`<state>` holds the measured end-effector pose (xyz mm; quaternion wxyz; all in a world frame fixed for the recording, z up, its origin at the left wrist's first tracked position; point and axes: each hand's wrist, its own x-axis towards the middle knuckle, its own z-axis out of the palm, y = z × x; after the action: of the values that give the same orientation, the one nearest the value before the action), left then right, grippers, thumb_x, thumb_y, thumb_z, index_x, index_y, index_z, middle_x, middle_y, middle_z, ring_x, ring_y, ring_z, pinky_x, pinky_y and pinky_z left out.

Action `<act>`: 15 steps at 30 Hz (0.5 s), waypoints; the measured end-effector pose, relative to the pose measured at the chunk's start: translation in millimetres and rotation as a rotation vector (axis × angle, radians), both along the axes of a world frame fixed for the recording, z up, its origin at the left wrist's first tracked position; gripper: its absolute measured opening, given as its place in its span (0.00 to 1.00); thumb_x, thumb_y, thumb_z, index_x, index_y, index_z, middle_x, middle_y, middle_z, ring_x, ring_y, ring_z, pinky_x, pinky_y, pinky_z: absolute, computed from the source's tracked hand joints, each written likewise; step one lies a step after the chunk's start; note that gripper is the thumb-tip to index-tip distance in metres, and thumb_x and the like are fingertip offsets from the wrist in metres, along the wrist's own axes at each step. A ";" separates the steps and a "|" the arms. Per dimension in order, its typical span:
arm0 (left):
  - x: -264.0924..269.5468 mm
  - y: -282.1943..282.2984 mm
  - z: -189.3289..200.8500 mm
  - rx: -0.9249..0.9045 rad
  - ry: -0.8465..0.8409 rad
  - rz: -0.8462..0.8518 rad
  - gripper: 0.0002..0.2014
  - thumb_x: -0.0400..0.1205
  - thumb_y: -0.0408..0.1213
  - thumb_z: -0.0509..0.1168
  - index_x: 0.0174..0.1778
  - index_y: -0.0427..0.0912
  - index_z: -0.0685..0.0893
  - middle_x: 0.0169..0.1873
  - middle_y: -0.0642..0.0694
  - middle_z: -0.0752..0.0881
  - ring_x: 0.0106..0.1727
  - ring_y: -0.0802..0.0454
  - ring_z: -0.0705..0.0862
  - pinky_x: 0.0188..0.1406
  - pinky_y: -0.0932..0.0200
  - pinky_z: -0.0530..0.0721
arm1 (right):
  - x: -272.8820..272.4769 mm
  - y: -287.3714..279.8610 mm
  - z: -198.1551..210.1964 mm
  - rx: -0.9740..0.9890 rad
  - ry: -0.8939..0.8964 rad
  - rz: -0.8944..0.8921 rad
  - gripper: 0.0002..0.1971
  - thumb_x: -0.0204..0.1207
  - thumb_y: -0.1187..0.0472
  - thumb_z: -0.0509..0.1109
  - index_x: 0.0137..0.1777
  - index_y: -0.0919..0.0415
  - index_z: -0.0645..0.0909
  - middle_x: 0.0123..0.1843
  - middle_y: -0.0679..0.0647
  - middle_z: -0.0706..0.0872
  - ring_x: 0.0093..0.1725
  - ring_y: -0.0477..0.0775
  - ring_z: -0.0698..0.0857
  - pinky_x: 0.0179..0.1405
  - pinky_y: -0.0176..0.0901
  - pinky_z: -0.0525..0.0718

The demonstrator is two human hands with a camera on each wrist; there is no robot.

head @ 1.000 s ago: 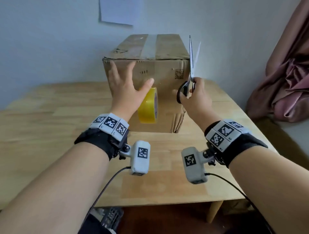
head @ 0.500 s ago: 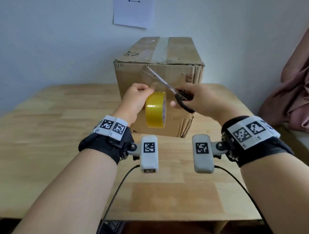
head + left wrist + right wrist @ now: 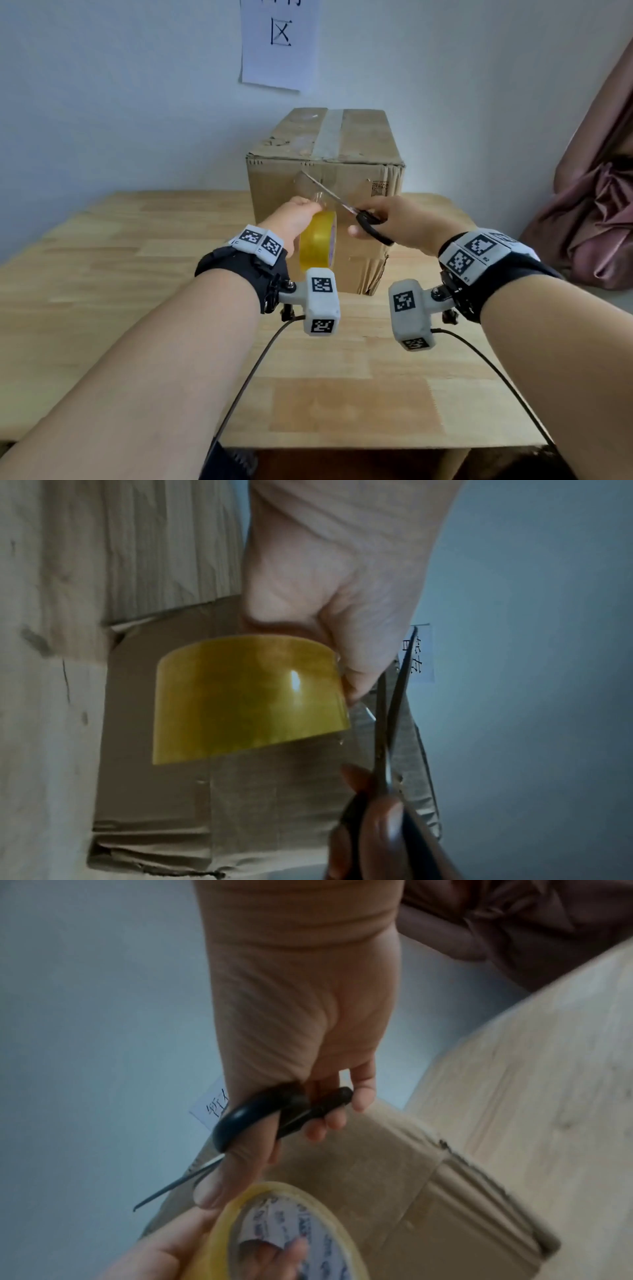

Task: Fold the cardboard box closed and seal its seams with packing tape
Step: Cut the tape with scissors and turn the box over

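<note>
Near the far edge of the table (image 3: pixel 102 260), right of its middle, the box (image 3: pixel 325 192) is standing closed, with a pale strip of tape (image 3: pixel 329 132) running along its top seam. Its near face is showing a crumpled bottom right corner.

In front of that face the left hand (image 3: pixel 291 222) is holding the yellow roll (image 3: pixel 318 240) on edge, fingers curled through the core, as the right wrist view shows, and thumb over the rim. A clear strip seems to be running from the roll up to the box, though it is hard to make out.

Beside it the right hand (image 3: pixel 400 222) is gripping the scissors (image 3: pixel 346 205), thumb through one black loop and fingers wrapped round the other. The blades are pointing up and left across the box face, just above the roll, and are lying almost together.

A sheet of paper (image 3: pixel 279 44) is hanging on the wall behind, and a pink cloth (image 3: pixel 596 205) is bunching at the right.
</note>
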<state>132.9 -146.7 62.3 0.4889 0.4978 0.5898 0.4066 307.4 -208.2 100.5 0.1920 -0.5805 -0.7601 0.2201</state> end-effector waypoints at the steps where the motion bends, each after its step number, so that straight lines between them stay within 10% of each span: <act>1: -0.1 -0.9 0.7 -0.019 -0.002 -0.012 0.10 0.82 0.42 0.65 0.57 0.46 0.76 0.46 0.45 0.81 0.47 0.46 0.82 0.53 0.52 0.83 | 3.9 -1.5 6.3 0.011 -0.056 0.006 0.16 0.77 0.46 0.70 0.61 0.49 0.78 0.40 0.43 0.78 0.33 0.35 0.72 0.22 0.14 0.67; 4: -3.3 -3.5 2.0 0.009 0.095 -0.002 0.08 0.82 0.43 0.64 0.52 0.45 0.81 0.48 0.41 0.85 0.49 0.42 0.84 0.57 0.50 0.82 | 14.3 8.8 10.7 0.028 -0.150 0.002 0.17 0.77 0.48 0.72 0.62 0.54 0.81 0.42 0.47 0.81 0.33 0.40 0.76 0.24 0.17 0.72; 9: 0.9 -7.0 5.6 0.069 0.275 0.036 0.13 0.81 0.41 0.61 0.30 0.40 0.74 0.28 0.41 0.73 0.28 0.46 0.70 0.33 0.56 0.68 | 21.2 23.5 9.3 0.085 -0.252 -0.002 0.14 0.80 0.58 0.67 0.64 0.56 0.81 0.54 0.53 0.83 0.47 0.52 0.79 0.43 0.36 0.74; 15: 4.1 -9.7 6.5 0.150 0.370 0.063 0.17 0.82 0.44 0.64 0.32 0.35 0.80 0.25 0.42 0.76 0.25 0.45 0.73 0.32 0.55 0.74 | 23.6 13.9 19.2 -0.064 -0.212 -0.011 0.18 0.73 0.43 0.72 0.58 0.50 0.82 0.46 0.46 0.81 0.42 0.47 0.78 0.42 0.37 0.74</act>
<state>137.0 -156.3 68.8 0.3208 0.5804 0.6528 0.3663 331.0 -194.3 119.7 0.0928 -0.6105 -0.7656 0.1805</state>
